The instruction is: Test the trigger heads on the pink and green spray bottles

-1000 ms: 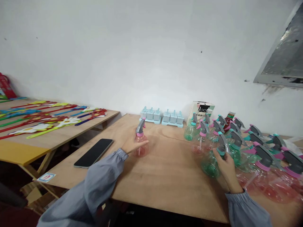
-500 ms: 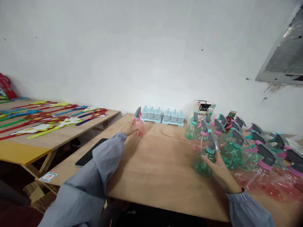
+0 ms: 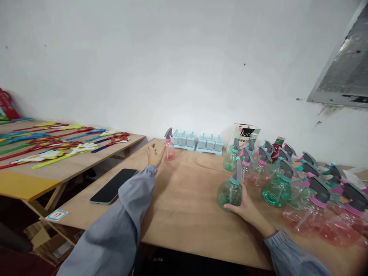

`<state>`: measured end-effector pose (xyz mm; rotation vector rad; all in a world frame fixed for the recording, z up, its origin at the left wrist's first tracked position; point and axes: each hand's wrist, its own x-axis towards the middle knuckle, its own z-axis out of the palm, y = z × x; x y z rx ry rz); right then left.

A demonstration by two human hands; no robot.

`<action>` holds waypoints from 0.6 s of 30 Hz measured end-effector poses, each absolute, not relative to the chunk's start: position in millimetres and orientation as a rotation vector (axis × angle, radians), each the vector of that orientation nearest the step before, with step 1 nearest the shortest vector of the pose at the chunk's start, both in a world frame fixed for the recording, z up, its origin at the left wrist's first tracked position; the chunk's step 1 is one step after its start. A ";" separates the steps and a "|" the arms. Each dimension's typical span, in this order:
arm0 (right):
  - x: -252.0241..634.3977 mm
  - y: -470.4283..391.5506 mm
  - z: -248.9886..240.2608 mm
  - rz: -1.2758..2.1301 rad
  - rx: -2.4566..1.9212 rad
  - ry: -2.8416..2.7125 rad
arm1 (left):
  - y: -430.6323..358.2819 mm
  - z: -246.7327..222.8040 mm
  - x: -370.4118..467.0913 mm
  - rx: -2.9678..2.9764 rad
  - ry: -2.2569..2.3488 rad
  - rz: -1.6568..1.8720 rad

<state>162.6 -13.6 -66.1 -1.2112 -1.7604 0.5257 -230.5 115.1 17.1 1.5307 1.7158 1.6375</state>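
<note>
A clear pink spray bottle (image 3: 169,150) with a grey trigger head stands upright toward the back of the wooden table (image 3: 184,214). Just left of it is my left hand (image 3: 155,155), fingers spread and holding nothing. My right hand (image 3: 243,205) is wrapped round the side of a clear green spray bottle (image 3: 228,193) with a turquoise collar and grey trigger. That bottle is upright at the right of the table's middle. Behind and right of it stand several more green and pink spray bottles, among them a green one (image 3: 276,190) close by.
Two light-blue ice-pop mould sets (image 3: 209,145) stand along the wall, with a printed box (image 3: 244,136) to their right. A black phone (image 3: 115,186) lies by the left edge. Colourful hand-shaped clappers (image 3: 80,149) cover a second table at left.
My left hand has opened and drawn back left from the pink spray bottle. My right hand has moved left with the green spray bottle, away from the cluster.
</note>
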 end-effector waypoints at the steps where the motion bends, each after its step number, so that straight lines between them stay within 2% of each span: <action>1: 157.1 -13.8 -64.5 0.523 -1.211 -1.783 | 104.0 15.8 -221.9 1.539 1.658 1.673; 3: 143.4 -12.7 -60.4 0.556 -1.214 -1.841 | 79.1 12.9 -195.0 1.670 1.323 1.640; 6: 119.0 -6.3 -56.7 0.582 -1.200 -1.908 | 45.4 9.1 -138.9 1.913 0.798 1.302; 8: 102.7 0.2 -58.0 0.539 -1.154 -1.934 | 33.2 7.4 -103.4 1.884 0.631 1.199; 12: 80.9 8.2 -63.1 0.449 -1.089 -2.022 | 35.9 5.3 -70.6 1.733 0.651 1.301; 15: 82.9 6.0 -59.2 0.404 -1.020 -2.168 | 45.8 4.6 -81.1 1.746 0.764 1.343; 18: 105.4 3.6 -46.1 0.194 -0.938 -2.135 | 48.5 6.8 -102.1 1.720 0.720 1.391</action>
